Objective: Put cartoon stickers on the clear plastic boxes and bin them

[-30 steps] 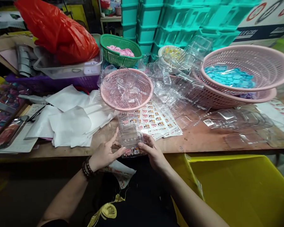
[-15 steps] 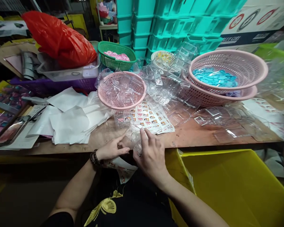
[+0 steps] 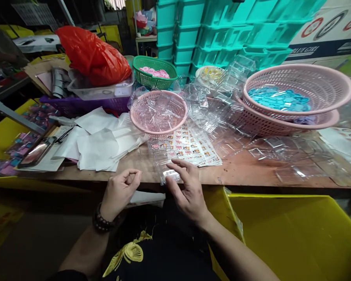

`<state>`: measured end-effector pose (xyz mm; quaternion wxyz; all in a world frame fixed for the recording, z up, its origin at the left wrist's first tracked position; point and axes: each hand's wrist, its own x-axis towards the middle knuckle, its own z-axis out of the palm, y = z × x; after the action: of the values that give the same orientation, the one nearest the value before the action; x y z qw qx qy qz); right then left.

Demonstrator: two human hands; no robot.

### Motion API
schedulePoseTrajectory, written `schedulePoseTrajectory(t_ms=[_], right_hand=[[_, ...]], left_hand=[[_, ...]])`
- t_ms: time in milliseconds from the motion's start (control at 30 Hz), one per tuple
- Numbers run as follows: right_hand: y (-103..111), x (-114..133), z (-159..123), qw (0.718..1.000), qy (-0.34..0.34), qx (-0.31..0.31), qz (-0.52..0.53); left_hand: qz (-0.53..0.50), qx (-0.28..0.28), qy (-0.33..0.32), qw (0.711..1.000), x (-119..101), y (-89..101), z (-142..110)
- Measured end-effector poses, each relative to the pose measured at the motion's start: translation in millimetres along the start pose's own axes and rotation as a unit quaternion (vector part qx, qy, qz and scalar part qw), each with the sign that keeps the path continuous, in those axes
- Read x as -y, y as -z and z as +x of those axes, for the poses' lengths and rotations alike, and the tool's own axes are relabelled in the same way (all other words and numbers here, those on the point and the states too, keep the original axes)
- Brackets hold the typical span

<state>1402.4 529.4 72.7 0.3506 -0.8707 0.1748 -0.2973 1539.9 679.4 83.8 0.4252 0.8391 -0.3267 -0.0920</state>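
Head view suggests handling of a clear case (image 3: 163, 166) at lower centre, right hand (image 3: 188, 191) open over it, left hand (image 3: 118, 191) closed, contents unclear, next move wanting a light grip.

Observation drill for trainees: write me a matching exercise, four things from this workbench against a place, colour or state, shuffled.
1. left hand
2. right hand
3. green basket
4. printed sheets

A. holds pink pieces
B. white with small coloured designs
C. has a beaded bracelet at its wrist
D. fingers apart, at clear packaging

Pairs: 1-C, 2-D, 3-A, 4-B
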Motion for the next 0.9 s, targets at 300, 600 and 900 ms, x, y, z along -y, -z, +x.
schedulePoseTrajectory(t_ms=[300,600,900], right_hand=[[30,-4,-27,0.904,-0.286,0.130,0.291],[60,2,-31,0.995,-0.002,0.100,-0.026],[52,-5,-27,0.916,-0.170,0.310,0.187]], left_hand=[[-0.398,0.217,0.117,0.884,13,-4.8,-8],[-0.368,0.210,0.073,0.903,8,-29.7,-37],[-0.246,0.272,-0.027,0.930,14,-27.5,-47]])
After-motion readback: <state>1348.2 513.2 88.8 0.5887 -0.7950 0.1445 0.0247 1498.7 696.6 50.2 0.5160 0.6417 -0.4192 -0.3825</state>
